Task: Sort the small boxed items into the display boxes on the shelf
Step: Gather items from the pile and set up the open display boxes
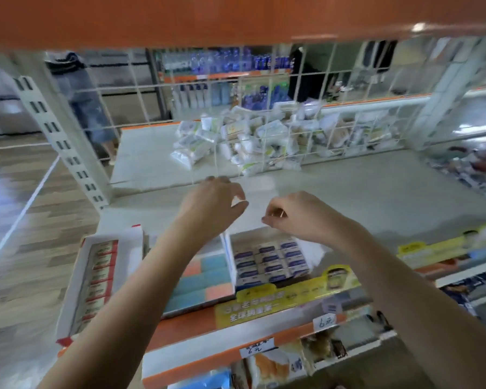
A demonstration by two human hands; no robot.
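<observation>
Three display boxes stand side by side at the front of the white shelf. The left display box holds a row of red-and-white small boxes. The middle display box holds teal and orange boxes, partly hidden by my left forearm. The right display box holds white boxes with dark blue labels. My left hand hovers above the shelf behind the middle box, fingers loosely spread, holding nothing. My right hand hovers behind the right box with fingers curled; I see nothing in it.
A white wire grid backs the shelf, with a heap of white packets behind it. An orange shelf hangs close overhead. A white upright stands at left. Yellow price strips front the shelf; packaged goods sit below.
</observation>
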